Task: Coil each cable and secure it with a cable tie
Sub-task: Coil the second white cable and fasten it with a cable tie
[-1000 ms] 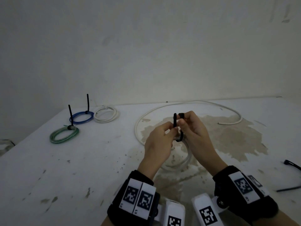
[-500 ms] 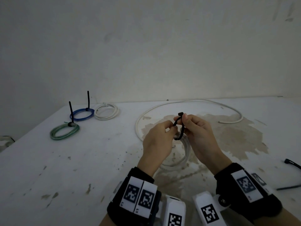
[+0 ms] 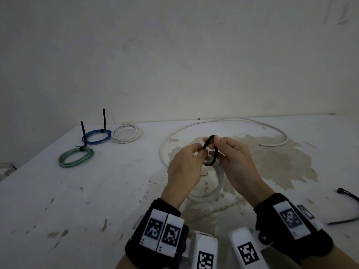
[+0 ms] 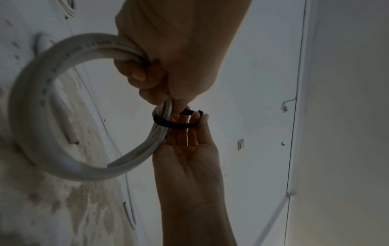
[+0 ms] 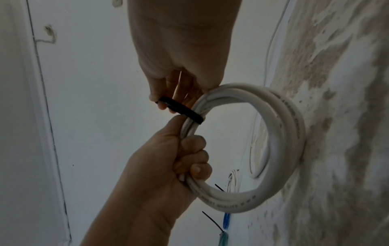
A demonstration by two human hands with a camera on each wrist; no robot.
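Observation:
Both hands hold a white cable coil (image 3: pixel 217 183) upright above the table's stained middle. My left hand (image 3: pixel 200 152) curls its lower fingers round the coil (image 4: pixel 31 116) and pinches one end of a black cable tie (image 3: pixel 206 143) between thumb and forefinger. The tie (image 4: pixel 174 124) loops round the coil's strands. My right hand (image 3: pixel 215 144) pinches the tie's other end at the top of the loop. In the right wrist view the right hand (image 5: pixel 166 98) grips the tie (image 5: pixel 185 112) and the left hand (image 5: pixel 189 149) clasps the coil (image 5: pixel 284 124).
A long white cable (image 3: pixel 233 119) lies in a wide arc behind my hands. At the back left lie a green coil (image 3: pixel 75 157), a blue coil (image 3: pixel 96 136) and a small white coil (image 3: pixel 125 133), two with black ties sticking up. Spare black ties (image 3: pixel 347 195) lie at the right edge.
One second ago the tie's tail stood straight up between my fingers. It is now bent over into a closed loop, its two ends brought together at my fingertips.

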